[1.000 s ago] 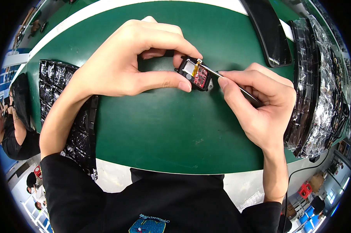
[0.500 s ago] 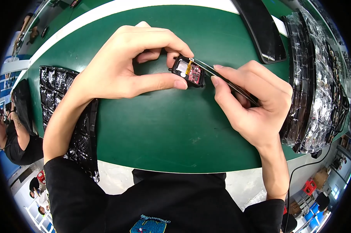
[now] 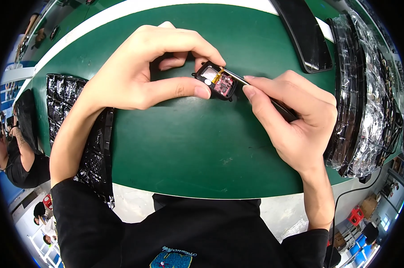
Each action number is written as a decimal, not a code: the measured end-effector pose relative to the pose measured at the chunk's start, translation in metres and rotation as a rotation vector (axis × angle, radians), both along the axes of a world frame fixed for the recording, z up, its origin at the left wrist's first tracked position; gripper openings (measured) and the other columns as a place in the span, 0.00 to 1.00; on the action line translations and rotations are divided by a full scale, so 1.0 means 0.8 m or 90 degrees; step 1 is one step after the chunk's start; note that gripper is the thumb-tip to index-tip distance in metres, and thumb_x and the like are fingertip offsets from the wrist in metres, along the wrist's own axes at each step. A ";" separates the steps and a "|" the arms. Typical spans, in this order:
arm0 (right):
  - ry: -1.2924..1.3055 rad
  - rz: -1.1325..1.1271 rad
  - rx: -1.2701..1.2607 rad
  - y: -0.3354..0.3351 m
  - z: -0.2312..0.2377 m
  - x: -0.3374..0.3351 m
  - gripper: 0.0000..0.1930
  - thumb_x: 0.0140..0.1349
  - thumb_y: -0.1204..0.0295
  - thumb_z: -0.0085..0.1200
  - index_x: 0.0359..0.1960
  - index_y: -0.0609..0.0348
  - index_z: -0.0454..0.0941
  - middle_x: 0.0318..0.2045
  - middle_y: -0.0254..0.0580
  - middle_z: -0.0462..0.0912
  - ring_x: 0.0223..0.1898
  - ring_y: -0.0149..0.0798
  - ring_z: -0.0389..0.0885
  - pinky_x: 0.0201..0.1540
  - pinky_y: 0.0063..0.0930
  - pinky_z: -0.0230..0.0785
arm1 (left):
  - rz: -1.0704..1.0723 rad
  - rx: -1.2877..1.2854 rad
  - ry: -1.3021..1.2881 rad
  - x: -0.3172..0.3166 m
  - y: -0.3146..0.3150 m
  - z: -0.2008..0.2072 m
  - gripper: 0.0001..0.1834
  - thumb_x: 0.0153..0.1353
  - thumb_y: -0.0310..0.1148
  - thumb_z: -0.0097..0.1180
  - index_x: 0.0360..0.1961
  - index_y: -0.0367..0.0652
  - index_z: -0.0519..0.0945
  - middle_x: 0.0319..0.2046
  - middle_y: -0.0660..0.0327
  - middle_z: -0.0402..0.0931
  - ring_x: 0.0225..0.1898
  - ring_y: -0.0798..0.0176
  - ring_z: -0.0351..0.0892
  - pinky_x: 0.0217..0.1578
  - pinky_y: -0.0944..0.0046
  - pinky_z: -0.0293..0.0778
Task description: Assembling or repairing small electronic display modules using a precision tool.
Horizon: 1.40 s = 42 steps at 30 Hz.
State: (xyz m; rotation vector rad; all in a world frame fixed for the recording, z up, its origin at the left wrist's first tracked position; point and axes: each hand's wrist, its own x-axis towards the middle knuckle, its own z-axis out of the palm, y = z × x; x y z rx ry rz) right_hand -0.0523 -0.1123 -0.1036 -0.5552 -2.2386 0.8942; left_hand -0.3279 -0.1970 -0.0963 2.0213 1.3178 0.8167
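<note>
Nearest to me is my own black cotton shirt, with a blue embroidered patch on the chest, well below the small black rectangular plastic housing I'm working on. That housing sits open side up, raised over the smooth green tabletop. My left hand holds it, thumb against its lower left edge and index fingertip at its upper edge. My right hand, to the right of the housing, pinches a slim metal tool between thumb and forefinger. The tool's tip reaches the housing's upper edge, close to a yellow film strip (whether the two touch, I can't tell). Inside the housing, a pale grey rectangular slab fills the left part, and a red circuit board the right.

Left of the housing, partly behind my forearm, lies a crinkled black plastic tray sheet. To its far right stand stacked clear and black plastic trays. Beyond the housing, up and right, lies a long glossy black panel. Farther away, left of the housing, sits another person in black.
</note>
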 end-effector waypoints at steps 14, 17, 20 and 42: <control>-0.047 0.006 -0.128 0.000 0.009 0.004 0.08 0.62 0.84 0.73 0.43 0.67 0.95 0.23 0.30 0.81 0.22 0.19 0.71 0.25 0.18 0.54 | -0.010 -0.012 0.012 -0.002 0.001 0.002 0.30 0.47 0.36 0.83 0.55 0.41 0.92 0.40 0.62 0.90 0.31 0.67 0.67 0.36 0.64 0.62; -0.061 0.013 -0.110 0.000 0.009 0.003 0.08 0.62 0.83 0.73 0.42 0.67 0.95 0.23 0.31 0.81 0.22 0.19 0.71 0.25 0.18 0.54 | -0.017 0.010 0.002 -0.003 0.001 -0.001 0.30 0.49 0.36 0.82 0.55 0.41 0.91 0.40 0.62 0.90 0.32 0.67 0.69 0.37 0.63 0.62; -0.050 0.012 -0.119 0.001 0.006 0.002 0.08 0.62 0.83 0.73 0.42 0.66 0.95 0.23 0.30 0.81 0.22 0.19 0.70 0.25 0.19 0.54 | -0.010 0.013 -0.031 0.003 0.001 -0.001 0.28 0.50 0.35 0.80 0.54 0.41 0.91 0.40 0.62 0.90 0.34 0.66 0.74 0.37 0.63 0.62; -0.023 0.023 -0.096 0.000 0.002 0.003 0.08 0.60 0.84 0.73 0.41 0.66 0.95 0.21 0.34 0.82 0.21 0.23 0.73 0.25 0.21 0.57 | -0.042 0.022 0.028 0.003 0.001 0.005 0.24 0.52 0.37 0.77 0.50 0.39 0.91 0.37 0.62 0.87 0.34 0.62 0.77 0.41 0.60 0.60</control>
